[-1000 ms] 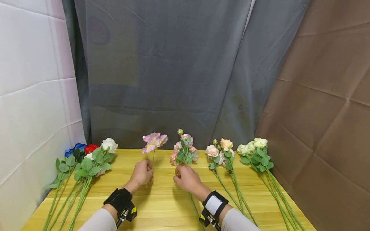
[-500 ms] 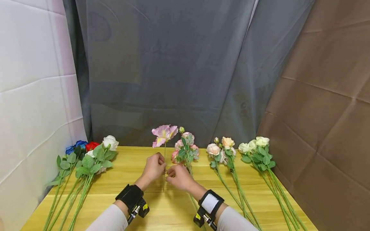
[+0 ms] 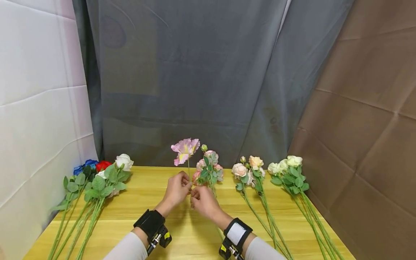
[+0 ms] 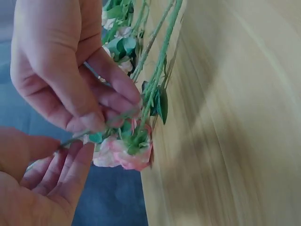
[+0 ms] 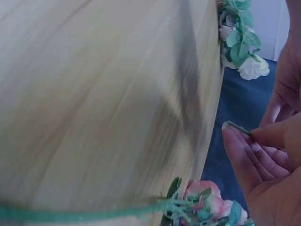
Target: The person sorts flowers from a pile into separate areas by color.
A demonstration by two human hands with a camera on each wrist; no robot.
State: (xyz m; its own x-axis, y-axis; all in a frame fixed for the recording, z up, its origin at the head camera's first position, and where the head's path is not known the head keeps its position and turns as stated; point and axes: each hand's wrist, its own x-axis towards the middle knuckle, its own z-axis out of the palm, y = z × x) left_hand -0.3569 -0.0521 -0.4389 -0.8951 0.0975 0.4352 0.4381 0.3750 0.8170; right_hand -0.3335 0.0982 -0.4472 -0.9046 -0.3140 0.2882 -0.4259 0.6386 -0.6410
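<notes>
A single pink flower with yellow streaks (image 3: 185, 150) stands upright on a thin stem near the table's middle. My left hand (image 3: 175, 188) pinches that stem below the bloom, between thumb and fingers. Close beside it, my right hand (image 3: 204, 200) also pinches the stem, lower down. In the left wrist view the stem (image 4: 73, 140) runs from one hand's fingers to the other's. The right wrist view shows the stem's end (image 5: 239, 127) at my right fingertips. Behind and beside my right hand lies a spray of pink roses (image 3: 211, 164), its stem partly hidden under the hand.
Blue, red and white roses (image 3: 104, 177) lie along the left of the wooden table (image 3: 175, 238). Peach roses (image 3: 248, 169) and cream roses (image 3: 287, 166) lie to the right, stems toward me. A grey curtain (image 3: 185, 79) hangs behind.
My left hand has moved right with the pink flower, toward the right hand. The right hand has shifted from the pink roses onto the flower's stem.
</notes>
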